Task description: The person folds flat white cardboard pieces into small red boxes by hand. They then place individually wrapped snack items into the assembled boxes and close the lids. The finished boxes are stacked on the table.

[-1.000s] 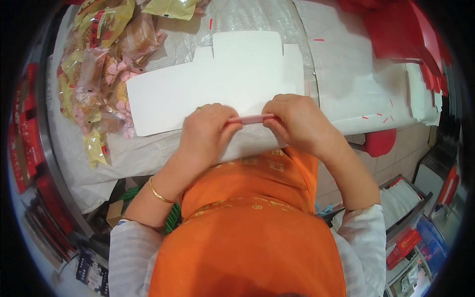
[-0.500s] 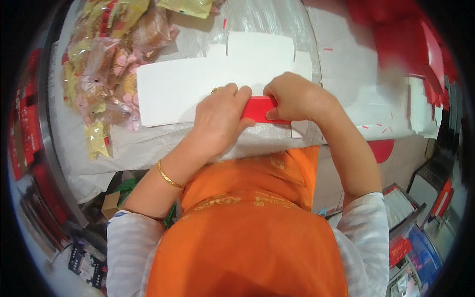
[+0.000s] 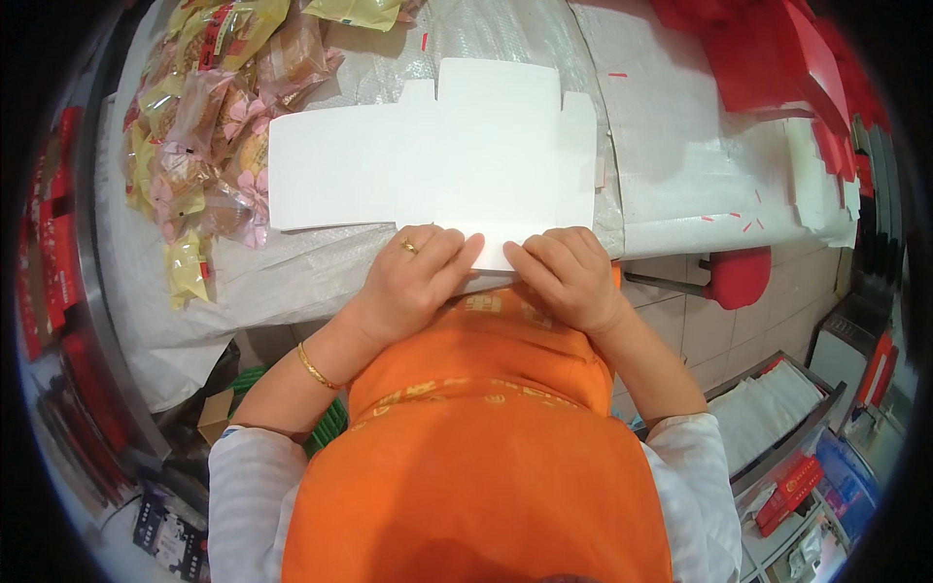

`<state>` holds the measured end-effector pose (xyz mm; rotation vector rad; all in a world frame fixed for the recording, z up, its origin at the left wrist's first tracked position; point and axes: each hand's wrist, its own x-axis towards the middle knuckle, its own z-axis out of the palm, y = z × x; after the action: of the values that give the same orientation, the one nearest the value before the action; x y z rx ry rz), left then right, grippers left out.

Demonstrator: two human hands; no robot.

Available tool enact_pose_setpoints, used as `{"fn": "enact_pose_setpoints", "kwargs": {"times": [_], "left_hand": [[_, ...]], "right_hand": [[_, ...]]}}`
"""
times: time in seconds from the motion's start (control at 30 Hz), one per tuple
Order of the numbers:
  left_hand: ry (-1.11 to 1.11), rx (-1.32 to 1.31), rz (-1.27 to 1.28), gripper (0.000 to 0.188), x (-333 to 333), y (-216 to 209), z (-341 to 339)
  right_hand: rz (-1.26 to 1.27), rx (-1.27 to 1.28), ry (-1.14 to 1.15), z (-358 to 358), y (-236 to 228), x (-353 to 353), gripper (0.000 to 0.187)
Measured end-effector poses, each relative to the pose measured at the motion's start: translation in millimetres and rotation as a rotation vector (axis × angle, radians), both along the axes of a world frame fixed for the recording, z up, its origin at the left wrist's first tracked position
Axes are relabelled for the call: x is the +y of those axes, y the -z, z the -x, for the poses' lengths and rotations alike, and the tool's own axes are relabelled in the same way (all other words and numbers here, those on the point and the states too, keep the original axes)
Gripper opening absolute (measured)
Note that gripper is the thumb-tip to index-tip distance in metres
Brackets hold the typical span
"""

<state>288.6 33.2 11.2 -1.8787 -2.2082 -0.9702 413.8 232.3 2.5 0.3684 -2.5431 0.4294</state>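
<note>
A flat cardboard box blank [image 3: 486,146] lies white side up near the table's front edge, with cut flaps along its far side and a wide panel reaching left. My left hand [image 3: 413,277] has its fingers curled at the blank's near edge. Close beside it, my right hand [image 3: 569,277] grips the same near flap, thumb on top. Between the two thumbs a strip of that white flap shows. The undersides of both hands' fingers are hidden.
Plastic-wrapped pastries [image 3: 209,126] are heaped at the left on the white woven sheet [image 3: 321,262]. Red boxes [image 3: 777,58] stand at the far right, beyond small red scraps. A red stool seat [image 3: 741,279] shows below the table edge. Lower right is a tray [image 3: 763,413].
The near flap was folded over with its red side showing; now it lies turned back, white side up. Both hands have come nearer to me, and the blank has shifted slightly.
</note>
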Motion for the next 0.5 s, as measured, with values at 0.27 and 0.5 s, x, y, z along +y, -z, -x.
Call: {"fn": "enact_pose_setpoints", "kwargs": {"times": [0.27, 0.5], "left_hand": [[0.080, -0.001, -0.032, 0.028, -6, 6, 0], [0.104, -0.036, -0.001, 0.025, -6, 8, -2]], "right_hand": [[0.036, -0.044, -0.021, -16, 5, 2, 0.023], [0.143, -0.150, -0.068, -16, 3, 3, 0.021]]}}
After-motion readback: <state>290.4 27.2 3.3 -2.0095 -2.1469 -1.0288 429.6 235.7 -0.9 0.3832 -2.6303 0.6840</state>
